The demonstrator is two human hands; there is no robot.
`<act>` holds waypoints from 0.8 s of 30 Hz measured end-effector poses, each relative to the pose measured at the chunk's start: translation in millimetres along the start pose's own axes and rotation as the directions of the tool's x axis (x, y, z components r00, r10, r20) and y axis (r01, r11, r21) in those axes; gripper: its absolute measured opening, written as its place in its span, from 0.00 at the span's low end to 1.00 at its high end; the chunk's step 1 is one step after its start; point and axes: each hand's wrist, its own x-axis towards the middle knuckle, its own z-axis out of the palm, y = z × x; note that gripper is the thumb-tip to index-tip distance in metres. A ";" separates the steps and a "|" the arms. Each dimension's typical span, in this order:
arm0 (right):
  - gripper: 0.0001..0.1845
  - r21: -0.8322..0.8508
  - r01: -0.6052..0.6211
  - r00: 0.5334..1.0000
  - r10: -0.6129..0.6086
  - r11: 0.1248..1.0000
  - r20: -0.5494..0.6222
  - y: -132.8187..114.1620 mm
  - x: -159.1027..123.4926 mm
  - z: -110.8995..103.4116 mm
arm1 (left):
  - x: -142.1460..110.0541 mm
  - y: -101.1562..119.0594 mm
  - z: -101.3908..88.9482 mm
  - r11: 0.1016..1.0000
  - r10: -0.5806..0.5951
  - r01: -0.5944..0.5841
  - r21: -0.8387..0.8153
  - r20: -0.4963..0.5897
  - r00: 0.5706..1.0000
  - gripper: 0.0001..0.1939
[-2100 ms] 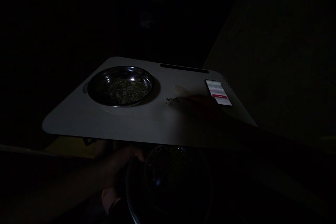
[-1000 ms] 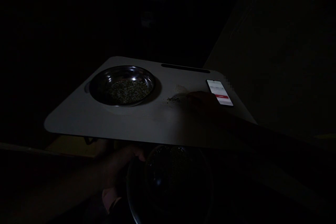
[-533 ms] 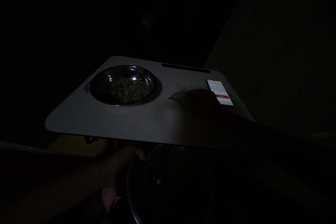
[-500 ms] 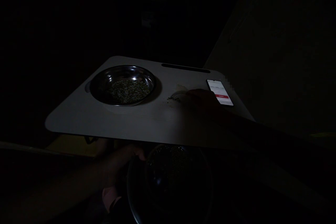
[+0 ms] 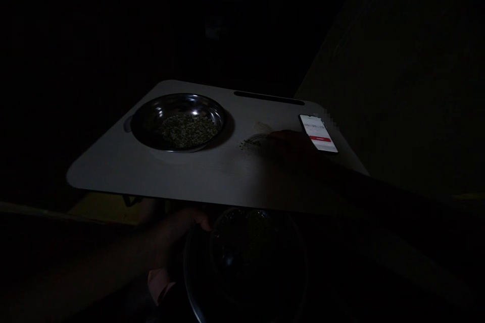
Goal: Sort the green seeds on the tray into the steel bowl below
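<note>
Gripping the lower bowl [image 5: 229, 261] by its left rim with my left hand [image 5: 189, 222], just below the table's [image 5: 182, 176] near edge; contents dim. My right hand [image 5: 291, 142] is over the table's right half, beside loose grains [image 5: 250, 144] and a thin curved thing [image 5: 259, 136]; too dark to tell if fingers are wide or narrow. Steel bowl [image 5: 151, 117] with grains toward far left corner, lit phone [image 5: 319, 134] near right edge.
</note>
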 end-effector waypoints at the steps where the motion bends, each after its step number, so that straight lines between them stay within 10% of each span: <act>1: 0.16 -0.002 0.002 1.000 -0.001 1.000 0.006 0.0 -0.6 0.0 | 0.0 0.3 0.1 1.000 -0.026 0.026 -0.011 -0.001 1.000 0.03; 24: 0.15 0.045 -0.010 0.999 0.008 0.999 0.050 -5.1 6.2 -2.6 | 5.8 -6.8 -1.0 0.997 -0.043 0.043 -0.068 0.008 0.999 0.02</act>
